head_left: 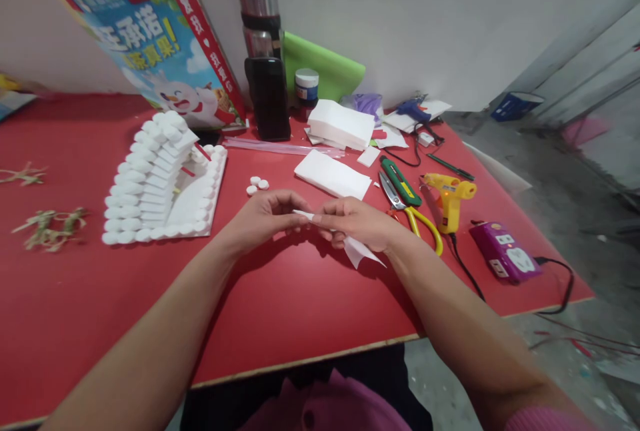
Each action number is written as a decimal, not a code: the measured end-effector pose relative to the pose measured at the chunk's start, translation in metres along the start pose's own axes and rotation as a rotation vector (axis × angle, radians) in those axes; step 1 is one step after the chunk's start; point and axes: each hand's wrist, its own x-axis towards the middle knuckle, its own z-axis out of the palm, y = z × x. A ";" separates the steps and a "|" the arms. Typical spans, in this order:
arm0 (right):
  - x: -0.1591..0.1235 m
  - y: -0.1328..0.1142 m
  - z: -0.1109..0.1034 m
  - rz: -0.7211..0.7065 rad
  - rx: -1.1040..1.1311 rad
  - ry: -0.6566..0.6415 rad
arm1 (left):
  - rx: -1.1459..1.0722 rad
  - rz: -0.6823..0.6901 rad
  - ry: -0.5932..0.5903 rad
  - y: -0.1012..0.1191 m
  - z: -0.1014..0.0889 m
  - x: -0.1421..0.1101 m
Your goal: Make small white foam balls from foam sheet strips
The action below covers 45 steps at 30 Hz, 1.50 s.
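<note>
Looking through the head view, with the clock's centre where your hands meet, you have a thin piece of white paper (359,252) between them, above the near part of the red counter (300,314). A narrow, tightly folded or rolled edge shows between your fingers, and a loose, creased flap hangs out at four o'clock below your right hand (357,219); the stretch between is hidden. It should be very light and soft, limp at the flap, somewhat stiffer along the folded edge, and easy to crease or tear. You would do best to hold it by that edge with light thumb-and-finger pressure; the flap would likely just bend. It probably won't slip much in dry fingers.

Your left hand (277,214) comes in along a forearm from eight o'clock, your right from four, wrists bent inward, fingertips nearly meeting. Each grip is pinching the paper's edge between thumb and fingers, the other fingers curled beneath. Near your hands, three small white rolls (257,185) lie at ten o'clock, a folded white stack (333,174) just past twelve, and yellow-handled scissors (415,221) at three.
</note>
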 end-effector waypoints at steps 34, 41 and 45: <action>0.002 0.007 0.006 -0.246 -0.688 0.398 | 0.082 -0.049 0.020 0.000 0.012 0.003; 0.001 0.004 0.010 -0.168 -0.587 0.398 | 0.365 0.141 0.066 -0.004 0.011 0.002; 0.002 -0.002 0.006 0.034 -0.151 0.233 | 0.781 0.574 0.047 -0.005 0.009 0.002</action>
